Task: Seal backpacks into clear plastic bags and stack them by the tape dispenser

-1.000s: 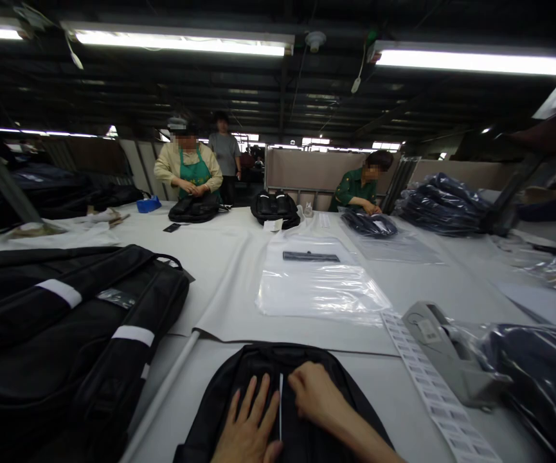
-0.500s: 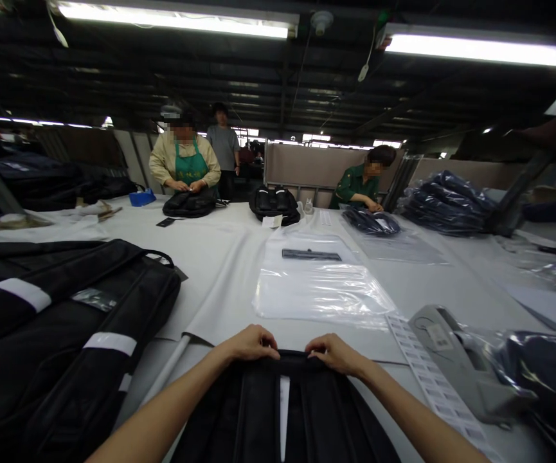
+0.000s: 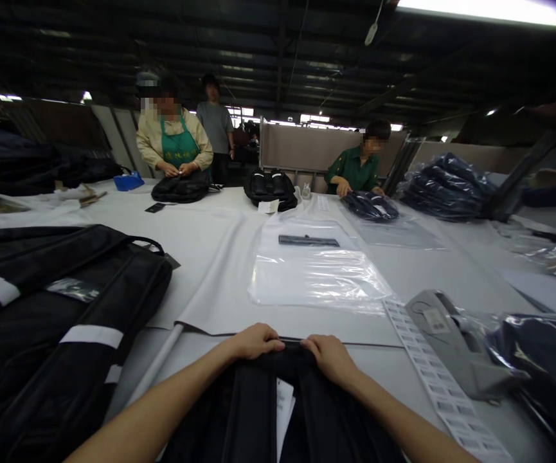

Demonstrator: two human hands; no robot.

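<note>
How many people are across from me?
3 clearly visible: one in a green apron, left; one in gray, just behind; one in dark green, right. More may be hidden.

The near bag point(image 3: 249, 411) is black, its tags point(image 3: 284, 406) white with small dark print; the left backpack point(image 3: 41, 341) is black, its straps point(image 3: 107, 307) banded white. The cloth point(image 3: 200, 241) is white, the dispenser point(image 3: 456, 350) grey, the label strip point(image 3: 440, 384) white with repeating grey blocks. Farther off, the box point(image 3: 128, 182) is blue, the apron point(image 3: 179, 145) green with yellow lettering, the wrapped pile point(image 3: 444, 193) navy.

The white table point(image 3: 195, 241) bears black backpacks point(image 3: 253, 411), clear plastic point(image 3: 306, 276) and a label strip point(image 3: 433, 372).
</note>
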